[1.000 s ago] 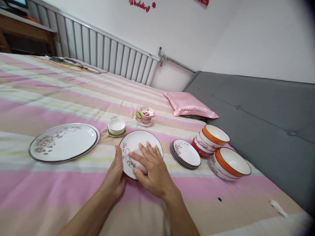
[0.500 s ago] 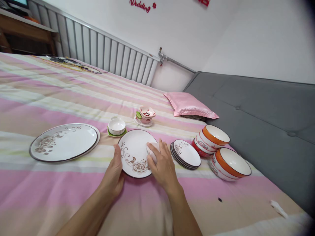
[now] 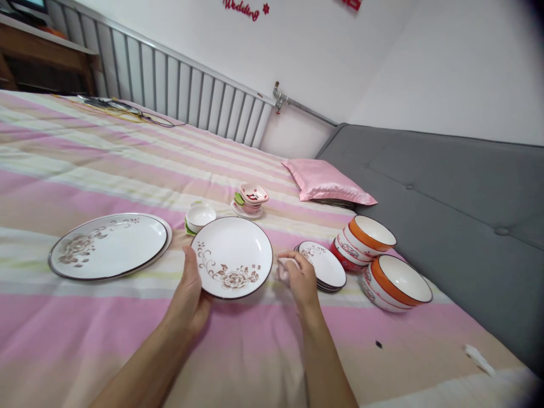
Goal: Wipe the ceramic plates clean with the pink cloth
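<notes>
My left hand grips the left edge of a round white plate with a dark rim and brown flowers, thumb on top, fingers hidden beneath. The plate is raised and tilted towards me. Just off its right edge, my right hand is closed on a crumpled whitish tissue. Close behind that hand lies a stack of smaller plates with the same flower pattern. Left of the plate are oval platters, one on another. Small white bowls on a green leaf-shaped dish stand behind it.
Orange-rimmed bowls stand on the right by the grey headboard. Small pink dishes and a pink pillow lie farther back. A white scrap and a small dark piece lie on the striped bedspread.
My right hand has drawn the tissue off the plate's face to the right. The plate in my left hand has moved slightly left and up.
</notes>
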Available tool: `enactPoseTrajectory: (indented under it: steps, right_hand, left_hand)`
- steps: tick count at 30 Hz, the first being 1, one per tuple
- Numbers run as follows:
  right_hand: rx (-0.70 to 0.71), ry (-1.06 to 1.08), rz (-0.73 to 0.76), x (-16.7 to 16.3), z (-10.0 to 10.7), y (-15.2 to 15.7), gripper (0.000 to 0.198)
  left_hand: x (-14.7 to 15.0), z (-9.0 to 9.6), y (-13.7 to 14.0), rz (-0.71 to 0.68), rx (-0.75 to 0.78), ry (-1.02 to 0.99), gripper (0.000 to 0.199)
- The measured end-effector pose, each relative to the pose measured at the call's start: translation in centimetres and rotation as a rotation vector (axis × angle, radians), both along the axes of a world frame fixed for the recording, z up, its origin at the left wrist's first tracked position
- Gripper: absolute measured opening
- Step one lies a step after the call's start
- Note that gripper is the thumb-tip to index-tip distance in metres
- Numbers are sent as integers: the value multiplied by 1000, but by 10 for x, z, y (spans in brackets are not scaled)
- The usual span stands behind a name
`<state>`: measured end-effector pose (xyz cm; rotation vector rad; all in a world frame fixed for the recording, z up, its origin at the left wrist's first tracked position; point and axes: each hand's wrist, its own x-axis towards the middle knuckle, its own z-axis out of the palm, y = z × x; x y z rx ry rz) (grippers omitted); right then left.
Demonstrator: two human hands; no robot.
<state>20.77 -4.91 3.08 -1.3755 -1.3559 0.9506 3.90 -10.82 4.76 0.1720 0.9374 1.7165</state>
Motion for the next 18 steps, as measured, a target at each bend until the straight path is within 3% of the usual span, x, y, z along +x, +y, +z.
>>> enactPoseTrajectory:
  steps: [2,4,9,18]
  right_hand:
    - [-268,187,201,-3,2,-2,29]
    - [-413,294,361,-8,2,-6,40]
    - [-463,287,538,-18,-1,-16,60]
    - [-556,341,594,-24,-2,-21,56]
  left_hand:
    - [-2,3,1,61,4,6,50]
    - [-5,4,3,80,0,8,49]
    - [-9,1,4,51,19,22,52]
    - [-5,-3,2,-20,14,52,57]
